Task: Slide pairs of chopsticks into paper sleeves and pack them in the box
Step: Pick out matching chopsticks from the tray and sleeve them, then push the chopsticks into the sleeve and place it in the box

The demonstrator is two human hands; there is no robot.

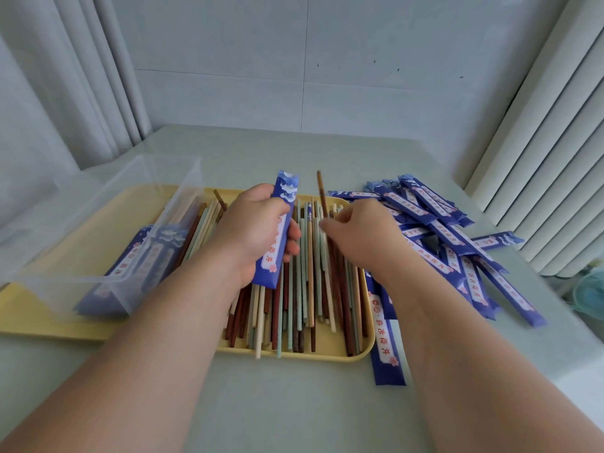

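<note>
My left hand [255, 227] grips a blue paper sleeve [277, 230] upright over the yellow tray [327, 349]. My right hand [356, 233] pinches a brown chopstick [322, 191] whose tip points up and away, lifted off the heap. Several loose chopsticks [304, 302], brown, cream and pale green, lie lengthwise in the tray under both hands. A clear plastic box [108, 223] stands on the tray's left part and holds a few filled blue sleeves [130, 266].
A pile of empty blue sleeves [457, 243] spreads over the table to the right of the tray, one sleeve [385, 341] lying along the tray's right edge. Curtains hang at left and right, a wall at the back. Pale table surface [294, 403] lies in front.
</note>
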